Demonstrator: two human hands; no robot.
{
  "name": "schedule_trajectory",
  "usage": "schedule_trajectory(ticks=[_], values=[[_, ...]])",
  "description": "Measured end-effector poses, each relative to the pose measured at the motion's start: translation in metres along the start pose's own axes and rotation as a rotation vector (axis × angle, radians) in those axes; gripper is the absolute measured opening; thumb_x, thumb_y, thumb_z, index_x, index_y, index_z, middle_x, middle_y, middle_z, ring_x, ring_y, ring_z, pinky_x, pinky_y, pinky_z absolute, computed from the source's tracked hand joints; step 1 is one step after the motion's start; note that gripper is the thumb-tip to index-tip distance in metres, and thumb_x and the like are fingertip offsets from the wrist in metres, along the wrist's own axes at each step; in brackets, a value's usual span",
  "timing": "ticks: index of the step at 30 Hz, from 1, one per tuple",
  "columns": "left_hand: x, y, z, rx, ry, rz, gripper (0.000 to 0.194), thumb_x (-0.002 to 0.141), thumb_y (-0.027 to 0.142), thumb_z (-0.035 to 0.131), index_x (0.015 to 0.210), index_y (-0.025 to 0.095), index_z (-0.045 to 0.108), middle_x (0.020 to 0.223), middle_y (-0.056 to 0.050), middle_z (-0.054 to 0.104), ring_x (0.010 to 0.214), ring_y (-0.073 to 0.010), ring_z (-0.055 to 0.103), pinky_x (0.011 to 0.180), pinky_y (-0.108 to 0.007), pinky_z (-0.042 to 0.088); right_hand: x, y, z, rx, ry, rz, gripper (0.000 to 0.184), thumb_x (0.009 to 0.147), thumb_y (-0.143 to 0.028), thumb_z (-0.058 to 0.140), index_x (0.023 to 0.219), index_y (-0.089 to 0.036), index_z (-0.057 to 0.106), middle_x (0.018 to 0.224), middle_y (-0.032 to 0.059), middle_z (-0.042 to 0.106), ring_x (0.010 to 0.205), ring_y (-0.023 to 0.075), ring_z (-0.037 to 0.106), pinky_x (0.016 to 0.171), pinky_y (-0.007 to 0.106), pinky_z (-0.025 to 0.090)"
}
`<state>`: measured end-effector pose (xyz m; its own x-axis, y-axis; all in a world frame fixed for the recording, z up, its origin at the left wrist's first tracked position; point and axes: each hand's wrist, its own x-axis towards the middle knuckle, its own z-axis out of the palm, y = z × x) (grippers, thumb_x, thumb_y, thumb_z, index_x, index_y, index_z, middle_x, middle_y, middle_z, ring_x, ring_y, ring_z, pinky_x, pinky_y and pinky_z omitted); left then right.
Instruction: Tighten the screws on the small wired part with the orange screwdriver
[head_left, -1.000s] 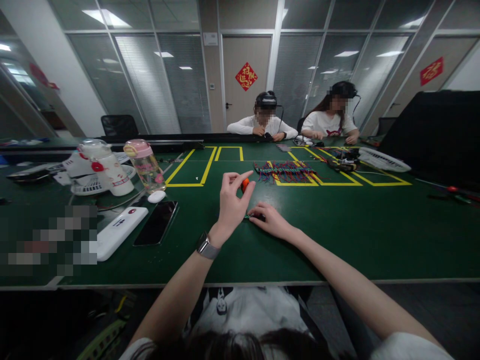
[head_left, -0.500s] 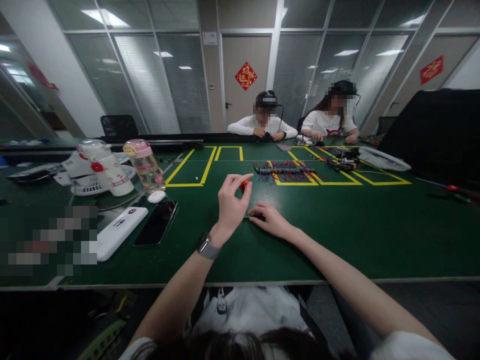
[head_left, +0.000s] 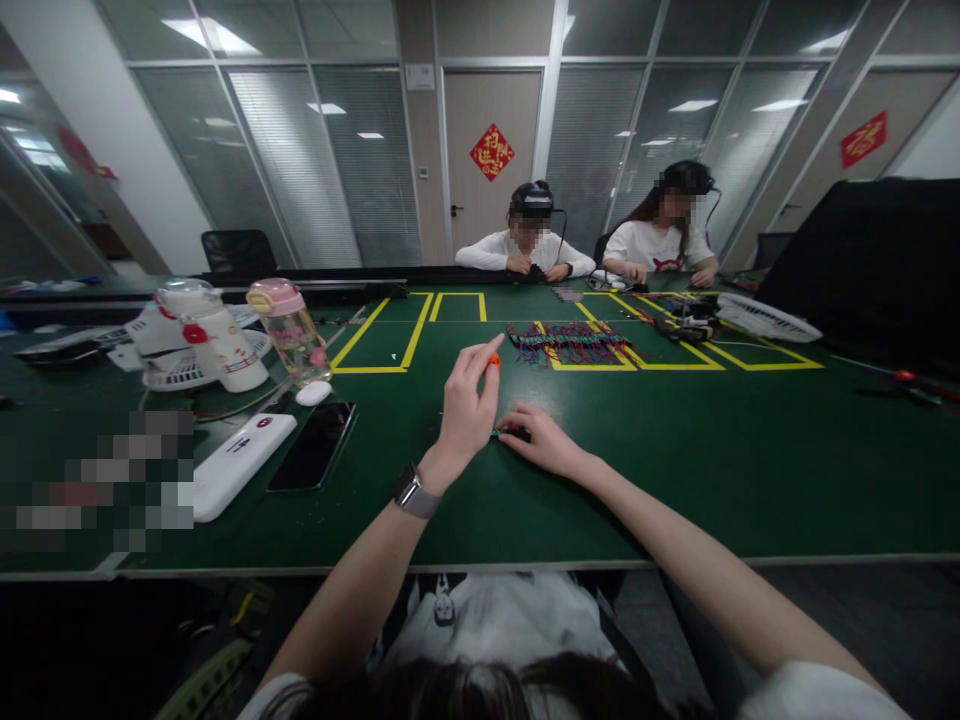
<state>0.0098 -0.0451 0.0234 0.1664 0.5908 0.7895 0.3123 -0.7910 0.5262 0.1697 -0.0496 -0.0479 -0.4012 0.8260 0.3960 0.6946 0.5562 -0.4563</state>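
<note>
My left hand [head_left: 466,402], raised over the table, is closed around an orange-handled tool [head_left: 493,360]. Only part of the handle shows between thumb and fingers; its tip is hidden. Just to the right, my right hand [head_left: 546,440] rests low on the table top with its fingers pinching a small green circuit board [head_left: 496,432]. Most of that board is covered by the fingers and the left hand. Beyond both hands lies a long row of circuit boards with red and blue wires [head_left: 574,342].
A phone [head_left: 312,447], a white power bank [head_left: 246,467], a white case [head_left: 313,393] and two bottles, one pink-lidded [head_left: 291,330], stand on the left. Yellow tape [head_left: 375,370] marks the green table [head_left: 712,470]. Two people sit across it. A black cover [head_left: 892,270] rises at right.
My left hand has turned slightly and shifted a little right, its fingers now more upright around the orange handle. My right hand stays in place.
</note>
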Motion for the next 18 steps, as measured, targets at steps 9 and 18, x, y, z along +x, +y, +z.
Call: schedule_trajectory(ticks=[9,18], values=[[0.0000,0.0000,0.0013,0.002,0.066,0.015,0.031,0.094,0.016,0.041,0.120,0.021,0.056,0.115,-0.008,0.061,0.106,-0.0170,0.058,0.094,-0.033,0.046,-0.0005,0.0015,0.0011,0.003,0.001,-0.007,0.013,0.085,-0.020,0.060,0.094,-0.017,0.068,0.085,0.0050,0.058,0.080,0.0172,0.055,0.076,0.030,0.044],[-0.0005,0.0005,0.0001,0.092,0.120,0.039,0.023,0.090,0.025,0.055,0.110,0.021,0.065,0.090,-0.003,0.054,0.083,-0.0138,0.056,0.078,-0.027,0.047,-0.0003,0.0014,0.0012,0.002,0.003,-0.001,0.012,0.084,-0.019,0.060,0.094,-0.017,0.068,0.085,0.0048,0.058,0.080,0.0172,0.054,0.075,0.030,0.043]])
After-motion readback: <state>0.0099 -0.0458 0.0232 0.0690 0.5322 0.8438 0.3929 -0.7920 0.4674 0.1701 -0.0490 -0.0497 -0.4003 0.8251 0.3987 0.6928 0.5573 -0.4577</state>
